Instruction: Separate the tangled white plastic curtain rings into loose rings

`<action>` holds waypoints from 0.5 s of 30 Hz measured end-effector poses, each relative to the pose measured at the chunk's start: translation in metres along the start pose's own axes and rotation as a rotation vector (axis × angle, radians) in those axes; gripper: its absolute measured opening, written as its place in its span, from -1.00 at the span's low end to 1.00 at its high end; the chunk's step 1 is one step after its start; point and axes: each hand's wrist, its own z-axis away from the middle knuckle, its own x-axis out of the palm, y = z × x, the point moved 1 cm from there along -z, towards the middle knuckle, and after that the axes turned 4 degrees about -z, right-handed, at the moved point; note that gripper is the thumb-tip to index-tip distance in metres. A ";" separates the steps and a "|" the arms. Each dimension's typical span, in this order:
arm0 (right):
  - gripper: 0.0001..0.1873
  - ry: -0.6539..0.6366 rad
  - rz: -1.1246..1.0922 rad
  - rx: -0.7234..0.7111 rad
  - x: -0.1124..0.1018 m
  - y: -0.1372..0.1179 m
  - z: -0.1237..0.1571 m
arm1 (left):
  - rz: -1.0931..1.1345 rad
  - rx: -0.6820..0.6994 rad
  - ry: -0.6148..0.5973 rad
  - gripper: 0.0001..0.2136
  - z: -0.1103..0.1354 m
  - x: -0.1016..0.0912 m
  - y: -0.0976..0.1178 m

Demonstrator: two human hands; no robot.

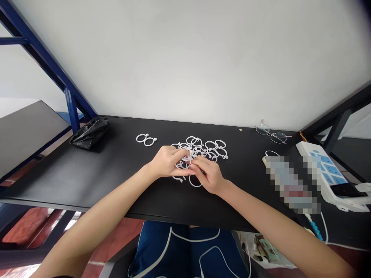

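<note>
My left hand (pixel 167 161) is closed on a white plastic curtain ring (pixel 183 167), with thumb and forefinger around its edge. My right hand (pixel 209 173) pinches at the right side of the same ring, and the fingertips of both hands nearly meet there. Just behind the hands, more white curtain rings (pixel 220 140) lie in a loose pile, partly hidden by my fingers. One loose ring (pixel 191 183) shows below my right hand. Two other rings (pixel 145 139) lie side by side to the left, apart from the pile.
A black plastic bag (pixel 90 133) lies at the black table's (pixel 121 154) back left. At the right are eyeglasses (pixel 278 138), a blurred-out phone-like object (pixel 290 185) with a cable, and a white power strip (pixel 326 170). A white wall (pixel 185 65) stands behind.
</note>
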 end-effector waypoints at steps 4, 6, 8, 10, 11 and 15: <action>-0.87 0.005 -0.002 0.003 0.001 0.001 0.001 | 0.011 -0.004 -0.001 -0.55 0.000 0.000 0.000; -0.87 0.008 0.001 0.003 0.001 0.001 0.001 | 0.013 -0.008 -0.016 -0.54 0.000 0.001 -0.001; -0.87 0.009 -0.002 -0.001 0.001 0.001 0.001 | 0.012 -0.016 -0.030 -0.53 0.000 0.001 -0.001; -0.87 0.011 -0.004 -0.003 0.001 0.001 0.000 | 0.013 -0.022 -0.037 -0.53 0.001 0.001 -0.001; -0.86 0.012 -0.002 -0.002 0.001 0.001 0.000 | 0.014 -0.024 -0.041 -0.53 0.001 0.001 -0.001; -0.84 0.016 0.007 0.001 0.000 0.000 0.000 | 0.015 -0.032 -0.060 -0.52 0.003 0.002 -0.002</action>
